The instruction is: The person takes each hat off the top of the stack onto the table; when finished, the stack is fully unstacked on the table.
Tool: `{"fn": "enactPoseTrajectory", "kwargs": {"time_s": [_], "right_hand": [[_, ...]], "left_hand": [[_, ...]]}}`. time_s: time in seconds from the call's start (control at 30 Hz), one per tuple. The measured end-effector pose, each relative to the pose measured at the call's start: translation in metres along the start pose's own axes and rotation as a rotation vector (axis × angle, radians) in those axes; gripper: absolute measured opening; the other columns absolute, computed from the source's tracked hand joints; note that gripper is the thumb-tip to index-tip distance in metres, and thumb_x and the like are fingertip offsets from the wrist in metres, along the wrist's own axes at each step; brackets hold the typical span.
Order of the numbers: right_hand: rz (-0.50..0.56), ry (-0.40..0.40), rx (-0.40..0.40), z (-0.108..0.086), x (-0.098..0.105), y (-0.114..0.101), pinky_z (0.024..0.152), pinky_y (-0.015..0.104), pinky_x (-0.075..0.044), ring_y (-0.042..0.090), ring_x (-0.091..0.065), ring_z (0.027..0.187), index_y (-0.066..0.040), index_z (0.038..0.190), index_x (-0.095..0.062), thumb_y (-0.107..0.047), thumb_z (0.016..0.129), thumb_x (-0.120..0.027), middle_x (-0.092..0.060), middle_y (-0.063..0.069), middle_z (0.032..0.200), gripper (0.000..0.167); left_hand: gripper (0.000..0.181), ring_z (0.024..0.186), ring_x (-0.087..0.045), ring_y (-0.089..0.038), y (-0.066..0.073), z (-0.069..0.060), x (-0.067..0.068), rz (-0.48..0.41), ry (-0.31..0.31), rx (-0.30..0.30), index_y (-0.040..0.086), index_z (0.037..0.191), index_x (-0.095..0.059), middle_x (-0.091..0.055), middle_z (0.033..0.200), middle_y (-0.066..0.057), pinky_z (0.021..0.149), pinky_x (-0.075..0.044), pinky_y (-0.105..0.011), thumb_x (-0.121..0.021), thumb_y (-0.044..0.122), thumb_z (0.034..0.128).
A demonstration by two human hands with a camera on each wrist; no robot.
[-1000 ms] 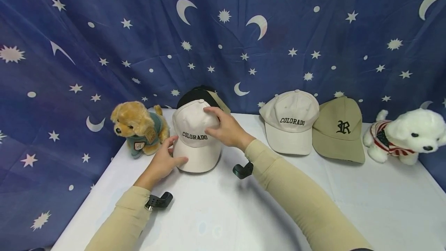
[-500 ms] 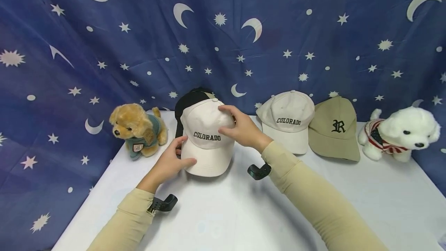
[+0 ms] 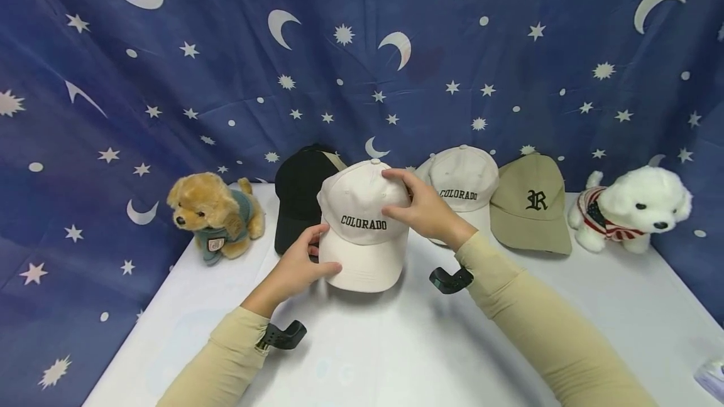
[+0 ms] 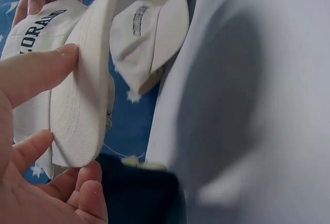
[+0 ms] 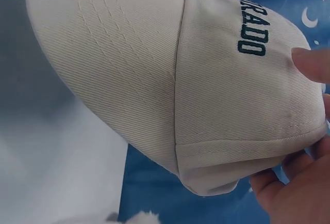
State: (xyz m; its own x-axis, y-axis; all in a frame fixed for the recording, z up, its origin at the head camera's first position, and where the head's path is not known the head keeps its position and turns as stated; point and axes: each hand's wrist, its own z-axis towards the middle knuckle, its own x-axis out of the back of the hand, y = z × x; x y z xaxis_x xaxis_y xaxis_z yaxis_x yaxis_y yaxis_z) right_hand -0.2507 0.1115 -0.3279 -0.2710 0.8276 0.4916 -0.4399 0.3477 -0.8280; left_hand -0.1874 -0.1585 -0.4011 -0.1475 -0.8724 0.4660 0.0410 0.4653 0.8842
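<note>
A white COLORADO cap point(image 3: 362, 206) is held between both hands, brim toward the front, above the table. My left hand point(image 3: 294, 269) grips the left edge of its brim, thumb on top and fingers beneath, as the left wrist view shows with the brim point(image 4: 82, 100). My right hand point(image 3: 427, 209) pinches the crown's right side; in the right wrist view the thumb is on the crown point(image 5: 232, 90) and the fingers curl behind it. A black cap point(image 3: 302, 187) stands behind and left of the held cap.
Another white COLORADO cap point(image 3: 464, 174) and an olive cap with an R point(image 3: 532, 206) stand right of the held cap. A brown plush dog point(image 3: 217, 215) is at the left, a white plush dog point(image 3: 630, 209) at the right. Behind the white table point(image 3: 362, 344) hangs a starry blue cloth point(image 3: 328, 49).
Both hands have carried the white cap to the right and slightly nearer, uncovering more of the black cap and now overlapping the other white cap's side. The head view has shifted a little.
</note>
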Motion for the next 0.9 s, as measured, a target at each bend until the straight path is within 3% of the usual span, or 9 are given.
{"fn": "enactPoseTrajectory", "kwargs": {"time_s": [0.23,0.43,0.73,0.9], "right_hand": [[-0.037,0.023,-0.006,-0.021,0.022,0.006,0.101,0.049,-0.045,0.033,-0.056,0.119,-0.005,0.145,-0.046,-0.008,0.088,-0.076,-0.048,0.018,0.144,0.064],[-0.091,0.058,-0.015,-0.041,0.04,0.017,0.096,0.048,-0.046,0.035,-0.056,0.113,-0.002,0.145,-0.046,-0.008,0.088,-0.075,-0.047,0.019,0.144,0.064],[-0.134,0.097,-0.031,-0.074,0.068,0.035,0.084,0.022,-0.047,0.032,-0.058,0.104,0.001,0.144,-0.047,-0.007,0.089,-0.075,-0.051,0.023,0.137,0.061],[-0.14,0.104,-0.054,-0.093,0.085,0.039,0.084,0.017,-0.047,0.036,-0.058,0.109,0.001,0.144,-0.046,-0.006,0.091,-0.073,-0.05,0.025,0.138,0.06]], "left_hand": [[0.078,0.103,-0.045,-0.027,0.011,0.0,-0.022,-0.041,-0.025,-0.042,0.008,0.147,-0.044,-0.047,0.134,-0.016,0.077,-0.041,-0.034,-0.084,0.011,0.0793],[0.075,0.1,-0.048,-0.024,0.017,0.001,-0.042,-0.018,-0.061,-0.064,0.01,0.145,-0.047,-0.049,0.135,-0.013,0.073,-0.044,-0.032,-0.083,0.012,0.0797],[0.073,0.092,-0.052,-0.019,0.028,0.006,-0.078,0.002,-0.147,-0.12,0.006,0.145,-0.046,-0.048,0.133,-0.011,0.071,-0.048,-0.027,-0.082,0.011,0.081],[0.072,0.088,-0.054,-0.015,0.037,0.007,-0.099,0.039,-0.183,-0.139,0.008,0.145,-0.047,-0.05,0.129,-0.01,0.071,-0.05,-0.027,-0.081,0.011,0.0817]]}}
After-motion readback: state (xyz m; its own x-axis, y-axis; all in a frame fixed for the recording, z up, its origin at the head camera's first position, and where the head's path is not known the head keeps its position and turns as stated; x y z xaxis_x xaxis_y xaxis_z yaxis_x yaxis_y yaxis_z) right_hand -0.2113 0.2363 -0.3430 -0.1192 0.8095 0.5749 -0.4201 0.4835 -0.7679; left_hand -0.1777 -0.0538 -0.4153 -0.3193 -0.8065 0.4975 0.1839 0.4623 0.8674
